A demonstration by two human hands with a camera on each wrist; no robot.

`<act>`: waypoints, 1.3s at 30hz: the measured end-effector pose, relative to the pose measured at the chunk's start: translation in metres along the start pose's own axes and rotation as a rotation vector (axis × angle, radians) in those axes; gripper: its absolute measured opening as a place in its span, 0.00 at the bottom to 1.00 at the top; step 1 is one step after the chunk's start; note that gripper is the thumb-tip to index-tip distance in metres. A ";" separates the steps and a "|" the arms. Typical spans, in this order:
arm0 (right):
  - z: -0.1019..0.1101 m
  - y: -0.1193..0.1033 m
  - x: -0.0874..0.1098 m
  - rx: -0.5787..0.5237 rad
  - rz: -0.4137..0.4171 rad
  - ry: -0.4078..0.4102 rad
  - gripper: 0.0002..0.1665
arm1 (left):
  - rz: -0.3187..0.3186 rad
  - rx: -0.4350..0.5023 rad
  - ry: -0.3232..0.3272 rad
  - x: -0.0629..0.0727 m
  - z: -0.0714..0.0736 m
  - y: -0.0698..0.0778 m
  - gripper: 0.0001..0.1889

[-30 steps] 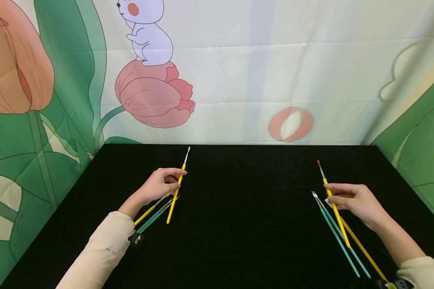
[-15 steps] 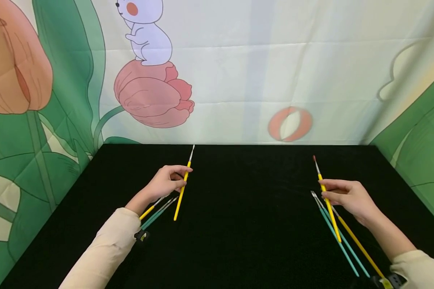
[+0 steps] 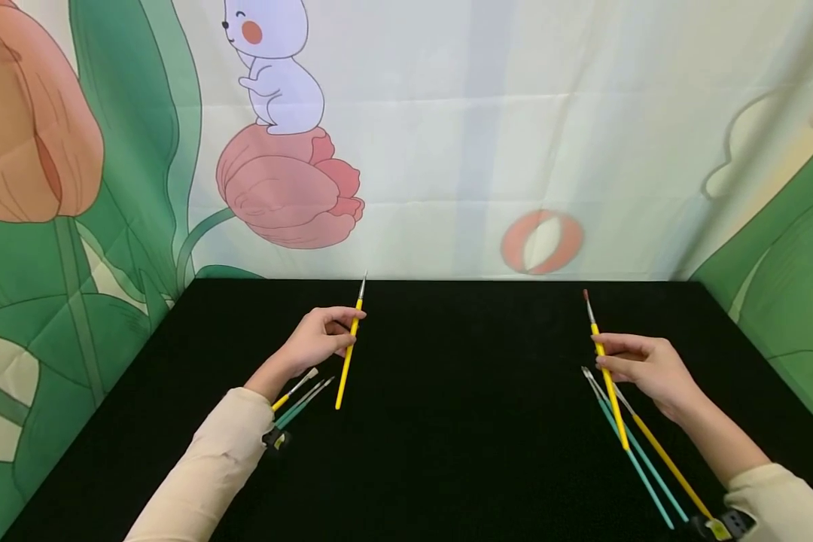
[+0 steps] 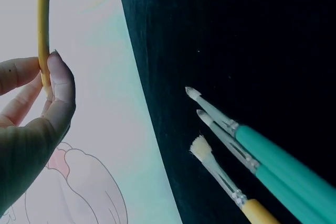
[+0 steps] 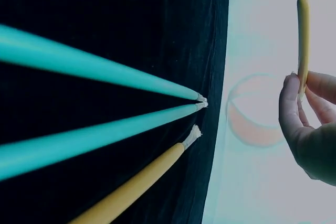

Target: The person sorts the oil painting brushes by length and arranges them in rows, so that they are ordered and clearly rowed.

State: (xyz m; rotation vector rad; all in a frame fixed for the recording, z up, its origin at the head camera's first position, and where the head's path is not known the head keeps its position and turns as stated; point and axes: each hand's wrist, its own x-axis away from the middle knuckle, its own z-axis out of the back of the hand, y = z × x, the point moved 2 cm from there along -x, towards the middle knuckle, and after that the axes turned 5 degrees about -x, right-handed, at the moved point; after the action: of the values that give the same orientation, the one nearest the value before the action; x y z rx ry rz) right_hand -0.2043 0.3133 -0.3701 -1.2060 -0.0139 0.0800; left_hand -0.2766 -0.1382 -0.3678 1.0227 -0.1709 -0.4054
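My left hand [image 3: 320, 337] pinches a yellow paintbrush [image 3: 347, 369] between thumb and fingers, its bristle tip pointing up and away. Over on the right, my right hand [image 3: 650, 370] pinches another yellow paintbrush [image 3: 613, 410], which has a reddish tip. Below the left hand lie two teal paintbrushes [image 4: 283, 182] and a yellow-handled brush with pale flat bristles [image 4: 200, 148], partly hidden by the forearm in the head view. Beside the right hand are two teal paintbrushes [image 5: 105, 72] and a yellow-handled brush [image 5: 136, 187], fanned out. Both held brushes are raised above the table.
A black cloth-covered table [image 3: 461, 421] spans the space between the hands. Behind it hangs a curtain [image 3: 433, 150] printed with tulips, a white animal and a ball. Small dark devices sit at the left wrist [image 3: 275, 438] and right wrist [image 3: 721, 525].
The left hand has moved right with its paintbrush, and the right hand has shifted left with its own. Both grips look the same. The head view has tilted up slightly.
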 end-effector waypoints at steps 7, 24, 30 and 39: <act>-0.002 -0.006 -0.004 -0.013 0.018 0.031 0.24 | -0.009 0.028 0.011 -0.009 0.001 0.000 0.19; -0.012 -0.015 -0.016 -0.047 0.005 0.014 0.25 | 0.005 0.113 0.047 -0.036 -0.007 0.010 0.20; -0.015 -0.014 -0.018 -0.033 -0.015 0.008 0.27 | 0.008 0.099 0.051 -0.047 -0.012 0.009 0.20; -0.020 -0.014 -0.020 -0.034 -0.026 -0.005 0.27 | 0.026 0.069 0.037 -0.057 -0.020 0.010 0.20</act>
State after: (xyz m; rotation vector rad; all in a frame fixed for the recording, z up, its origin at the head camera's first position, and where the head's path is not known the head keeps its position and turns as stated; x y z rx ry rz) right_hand -0.2226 0.2882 -0.3639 -1.2397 -0.0354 0.0605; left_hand -0.3199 -0.0950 -0.3671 1.0944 -0.1657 -0.3591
